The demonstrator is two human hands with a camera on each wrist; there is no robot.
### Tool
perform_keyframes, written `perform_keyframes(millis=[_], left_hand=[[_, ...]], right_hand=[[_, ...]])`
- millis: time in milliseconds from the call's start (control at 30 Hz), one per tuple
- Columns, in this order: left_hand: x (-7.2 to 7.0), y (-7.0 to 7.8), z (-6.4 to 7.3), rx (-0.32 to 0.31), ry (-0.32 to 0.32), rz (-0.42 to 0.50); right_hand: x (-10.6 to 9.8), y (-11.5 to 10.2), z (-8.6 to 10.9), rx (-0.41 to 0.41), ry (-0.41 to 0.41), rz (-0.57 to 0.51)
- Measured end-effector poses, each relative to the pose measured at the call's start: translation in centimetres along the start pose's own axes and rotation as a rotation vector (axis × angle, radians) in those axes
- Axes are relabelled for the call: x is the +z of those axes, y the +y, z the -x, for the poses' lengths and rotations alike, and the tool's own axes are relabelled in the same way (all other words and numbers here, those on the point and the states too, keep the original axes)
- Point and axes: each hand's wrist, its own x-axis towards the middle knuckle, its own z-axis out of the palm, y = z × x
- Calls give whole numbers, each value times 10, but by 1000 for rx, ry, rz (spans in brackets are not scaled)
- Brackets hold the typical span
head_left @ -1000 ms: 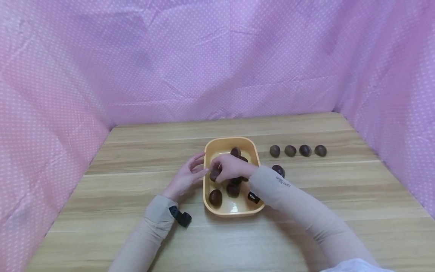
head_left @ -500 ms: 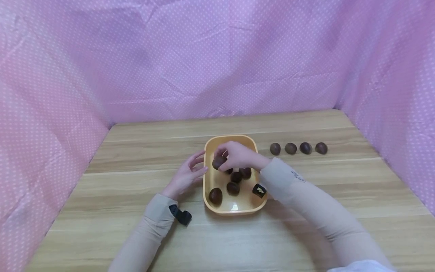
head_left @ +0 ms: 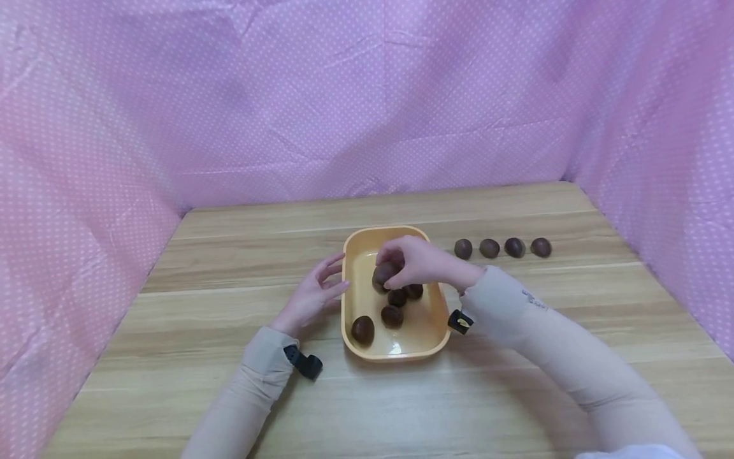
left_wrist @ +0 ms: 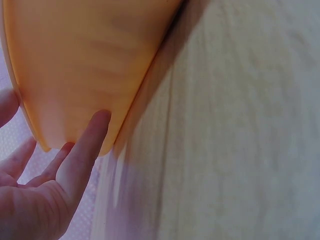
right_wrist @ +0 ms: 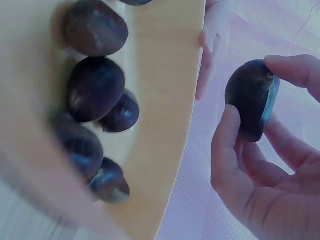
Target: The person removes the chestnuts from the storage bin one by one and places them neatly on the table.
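Note:
Above the far part of an orange-yellow plastic box [head_left: 395, 357], my right hand [head_left: 424, 262] pinches a dark brown chestnut [head_left: 385, 278] between thumb and fingers. Seen in the right wrist view, that chestnut [right_wrist: 250, 100] has one flat, shiny side and is held clear of the box. Several more lie inside the box, among them a lone chestnut [head_left: 363, 330] at the near left corner. My left hand [head_left: 309, 296] lies against the box's left wall, fingers mostly straight; in the left wrist view the index finger [left_wrist: 87, 142] is against or close to the outer wall.
To the right of the box, several chestnuts [head_left: 515, 248] form a straight row on the wooden table [head_left: 241, 248]. Pink dotted cloth [head_left: 275, 115] hangs behind and at both sides. Black wrist straps [head_left: 304, 363] are on both forearms.
My right hand has lifted the chestnut from the box's left side and moved it right and away from me. A chestnut right of the box is now hidden by my arm. My left hand stays.

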Motion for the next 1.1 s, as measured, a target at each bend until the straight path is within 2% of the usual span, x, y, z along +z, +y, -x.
perform_keyframes(millis=[133, 400, 633, 967, 1100], left_hand=[[0, 0, 0, -2, -3, -3], [-1, 0, 1, 1, 5, -5], [0, 0, 2, -16, 7, -3], [0, 0, 1, -7, 7, -9], [0, 1, -2, -17, 18, -2]], right_hand=[[-4, 5, 9, 14, 15, -16], [-5, 21, 28, 48, 146, 25], [-1, 41, 45, 48, 226, 39], [-6, 66, 71, 117, 269, -38], [-13, 74, 80, 142, 278, -9]])
